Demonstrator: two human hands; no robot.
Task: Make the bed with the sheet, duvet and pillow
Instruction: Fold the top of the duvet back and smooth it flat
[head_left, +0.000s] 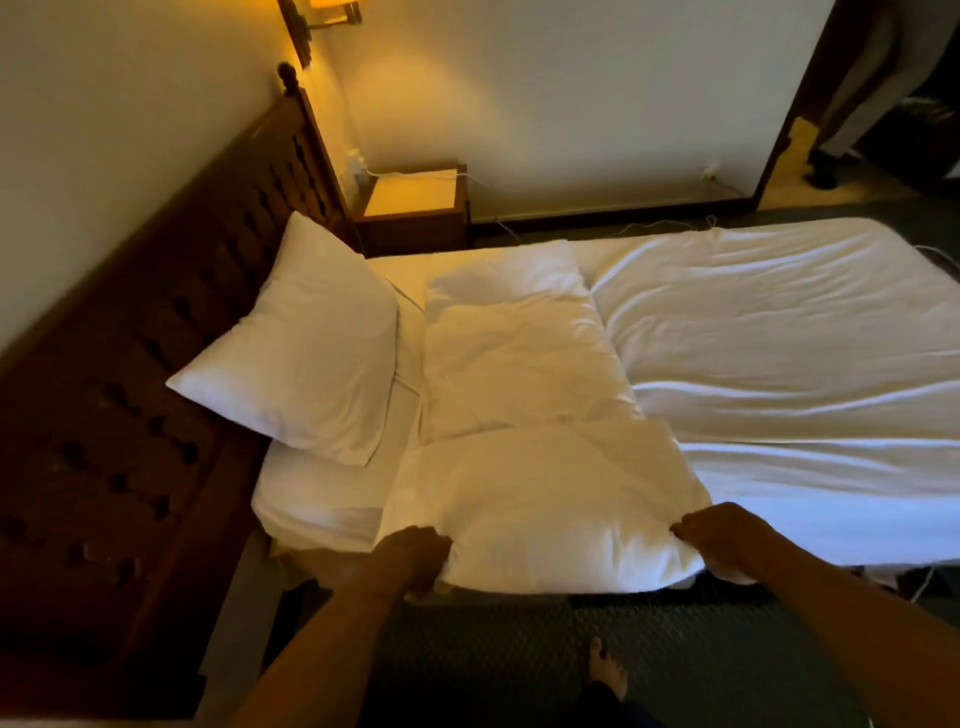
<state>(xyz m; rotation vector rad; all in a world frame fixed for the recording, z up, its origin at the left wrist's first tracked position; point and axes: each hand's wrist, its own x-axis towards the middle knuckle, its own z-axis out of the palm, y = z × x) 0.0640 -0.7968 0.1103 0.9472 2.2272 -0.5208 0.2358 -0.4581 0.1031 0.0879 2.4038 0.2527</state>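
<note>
left hand (415, 553) + right hand (719, 535) grip clamped on duvet (545, 499) near edge | likely straightening fold | pillow (306, 348) far-left at headboard (171, 322)

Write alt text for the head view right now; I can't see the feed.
Both hands grip the near edge of the folded-back white duvet at the bed's side, left hand and right hand apart. A white pillow leans against the dark wooden headboard at left; a nightstand stands under a lit wall lamp.
</note>
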